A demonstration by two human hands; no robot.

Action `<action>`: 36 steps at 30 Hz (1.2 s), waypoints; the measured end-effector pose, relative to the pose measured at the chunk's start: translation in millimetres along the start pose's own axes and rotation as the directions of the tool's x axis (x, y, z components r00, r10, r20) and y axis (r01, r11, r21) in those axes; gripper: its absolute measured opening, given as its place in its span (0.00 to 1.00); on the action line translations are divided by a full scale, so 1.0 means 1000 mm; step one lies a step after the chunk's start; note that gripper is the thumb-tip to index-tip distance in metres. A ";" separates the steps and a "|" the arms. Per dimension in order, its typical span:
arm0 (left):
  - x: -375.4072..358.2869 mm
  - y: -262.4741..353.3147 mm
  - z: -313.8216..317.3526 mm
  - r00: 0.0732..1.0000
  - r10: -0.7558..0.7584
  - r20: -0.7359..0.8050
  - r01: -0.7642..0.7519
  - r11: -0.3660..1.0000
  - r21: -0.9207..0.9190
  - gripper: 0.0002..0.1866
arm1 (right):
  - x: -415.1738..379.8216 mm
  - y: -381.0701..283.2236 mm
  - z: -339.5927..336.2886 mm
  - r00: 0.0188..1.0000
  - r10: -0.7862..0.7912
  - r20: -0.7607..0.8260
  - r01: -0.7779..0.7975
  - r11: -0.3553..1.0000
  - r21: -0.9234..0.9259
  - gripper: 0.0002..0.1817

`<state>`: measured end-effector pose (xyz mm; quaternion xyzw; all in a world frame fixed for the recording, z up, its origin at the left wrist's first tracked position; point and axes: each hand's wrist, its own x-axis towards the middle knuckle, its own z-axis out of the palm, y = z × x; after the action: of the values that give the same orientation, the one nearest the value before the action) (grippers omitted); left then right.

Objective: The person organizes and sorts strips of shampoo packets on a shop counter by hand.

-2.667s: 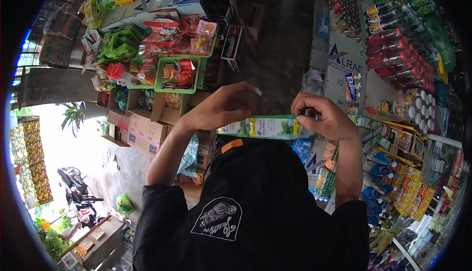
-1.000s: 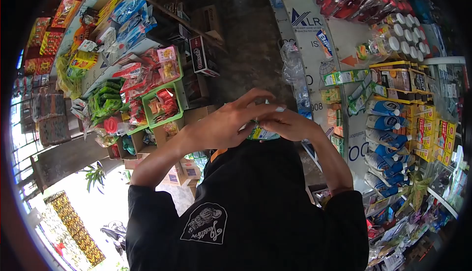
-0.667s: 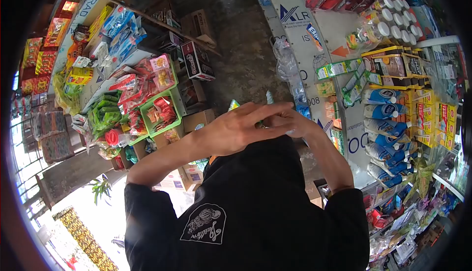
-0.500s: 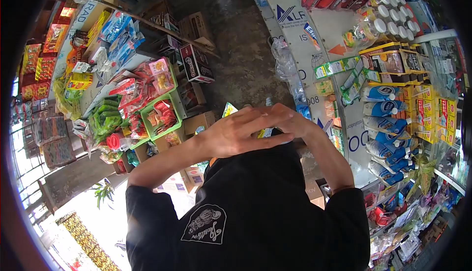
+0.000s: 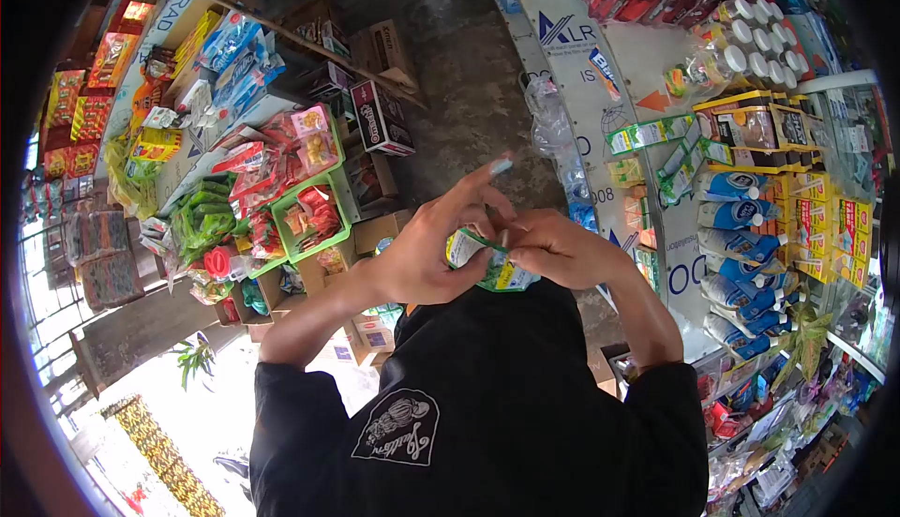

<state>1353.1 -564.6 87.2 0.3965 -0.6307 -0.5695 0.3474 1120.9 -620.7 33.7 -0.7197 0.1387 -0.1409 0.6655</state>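
Note:
A small green, white and yellow plastic packet (image 5: 509, 276) is between my hands, in front of my black shirt. My left hand (image 5: 427, 247) grips its left side with the thumb across it, while the index finger points up and away. The fingertips of my right hand (image 5: 567, 250) pinch the packet's upper edge near the middle. Both hands almost touch there. Fingers cover part of the packet, and its print is too small to read.
To the right runs a counter (image 5: 680, 236) with green packet strips (image 5: 652, 134), blue-and-white pouches (image 5: 736, 213) and white-lidded jars (image 5: 735, 58). On the left, green baskets (image 5: 345, 222) hold red packages, near a dark carton (image 5: 382, 116). A concrete floor (image 5: 450, 76) lies between.
My hands were crossed over each other, mostly hiding the packet. They have come apart; the packet shows between them, the left index finger raised and the right fingers pinching the edge.

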 end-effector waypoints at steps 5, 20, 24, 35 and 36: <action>-0.005 0.002 -0.002 0.999 -0.016 0.033 0.020 0.991 -0.132 0.44 | -0.003 -0.020 0.000 1.000 -0.028 -0.010 0.028 0.999 -0.036 0.15; -0.010 0.012 -0.003 0.993 0.121 0.002 -0.121 0.992 -0.034 0.38 | -0.002 -0.034 -0.005 0.995 -0.094 0.040 0.095 0.995 -0.018 0.14; -0.011 0.008 -0.003 0.984 0.176 0.013 -0.176 0.984 0.017 0.38 | -0.002 -0.039 -0.002 0.997 -0.074 0.025 0.075 0.997 -0.029 0.12; -0.012 0.035 -0.003 0.987 0.161 -0.015 -0.157 0.978 0.135 0.28 | 0.000 -0.035 0.003 0.994 -0.106 -0.018 0.107 0.993 0.041 0.12; -0.013 0.037 -0.003 0.991 0.135 -0.023 -0.131 0.982 0.140 0.27 | 0.001 -0.035 0.003 0.993 -0.121 -0.013 0.122 0.992 0.035 0.12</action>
<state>1357.2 -553.1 124.8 0.3856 -0.6879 -0.4938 0.3664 1123.0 -615.8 68.1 -0.7139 0.0957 -0.1875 0.6678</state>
